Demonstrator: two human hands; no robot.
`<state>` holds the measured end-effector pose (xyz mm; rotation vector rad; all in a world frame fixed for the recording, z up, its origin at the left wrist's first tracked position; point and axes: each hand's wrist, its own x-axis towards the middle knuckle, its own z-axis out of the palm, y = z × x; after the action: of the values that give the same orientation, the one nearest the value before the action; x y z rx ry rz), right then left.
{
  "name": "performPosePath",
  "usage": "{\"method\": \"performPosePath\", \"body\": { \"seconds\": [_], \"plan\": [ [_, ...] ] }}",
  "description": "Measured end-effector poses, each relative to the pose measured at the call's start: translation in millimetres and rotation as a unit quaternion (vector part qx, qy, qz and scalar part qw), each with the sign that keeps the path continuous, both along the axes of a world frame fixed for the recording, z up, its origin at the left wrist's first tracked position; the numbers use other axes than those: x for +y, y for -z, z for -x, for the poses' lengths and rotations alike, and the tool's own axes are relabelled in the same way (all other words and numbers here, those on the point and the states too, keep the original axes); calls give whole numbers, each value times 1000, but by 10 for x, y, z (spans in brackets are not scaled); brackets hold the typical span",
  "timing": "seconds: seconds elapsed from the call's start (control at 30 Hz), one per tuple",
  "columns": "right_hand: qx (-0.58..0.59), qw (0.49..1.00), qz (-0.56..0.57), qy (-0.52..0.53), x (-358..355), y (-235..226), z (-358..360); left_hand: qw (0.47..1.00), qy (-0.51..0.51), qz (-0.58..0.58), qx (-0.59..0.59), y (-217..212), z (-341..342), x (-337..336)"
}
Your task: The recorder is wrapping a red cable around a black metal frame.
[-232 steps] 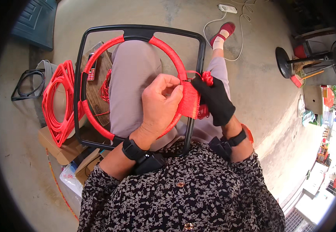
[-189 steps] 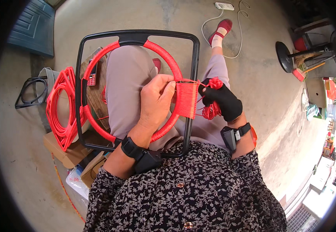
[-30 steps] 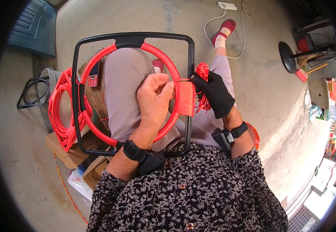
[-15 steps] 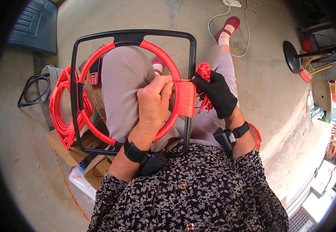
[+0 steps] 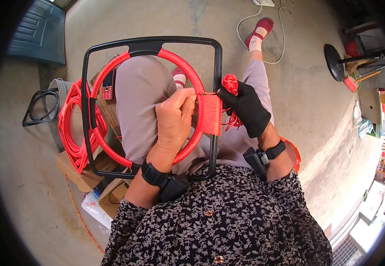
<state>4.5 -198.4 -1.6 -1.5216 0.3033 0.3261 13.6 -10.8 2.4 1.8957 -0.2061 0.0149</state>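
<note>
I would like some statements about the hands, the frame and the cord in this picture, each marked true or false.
1. The right hand wears a black glove. True.
2. The left hand wears a black glove as well. False: it is bare, with a black band at the wrist.
3. The right hand holds a small bundle of red cord. True.
4. The black frame lies flat on the floor. False: it rests on the person's lap.
5. The ring inside the frame is wrapped in blue cord. False: the wrapping is red.
6. A coil of red cord lies at the person's left. True.
</note>
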Motion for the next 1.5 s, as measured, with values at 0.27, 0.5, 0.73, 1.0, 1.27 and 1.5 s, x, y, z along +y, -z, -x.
{"method": "performPosePath", "body": {
  "seconds": [0.27,0.5,0.73,1.0,1.27,1.5],
  "plan": [
    [28,1000,-13,-8,-16,-34,12,1000,21,15,6,-28,-13,17],
    [3,1000,-1,-1,-25,49,27,999,29,-15,18,23,-31,34],
    [16,1000,-23,14,1,91,24,999,11,-16,31,44,-25,-8],
    [32,999,-26,8,-15,70,51,996,32,16,80,0,-15,-8],
    [12,999,-22,32,26,57,58,999,12,16,41,77,-50,-21],
    [4,1000,-13,13,11,136,29,998,0,12,59,56,-7,-10]
  ]
}}
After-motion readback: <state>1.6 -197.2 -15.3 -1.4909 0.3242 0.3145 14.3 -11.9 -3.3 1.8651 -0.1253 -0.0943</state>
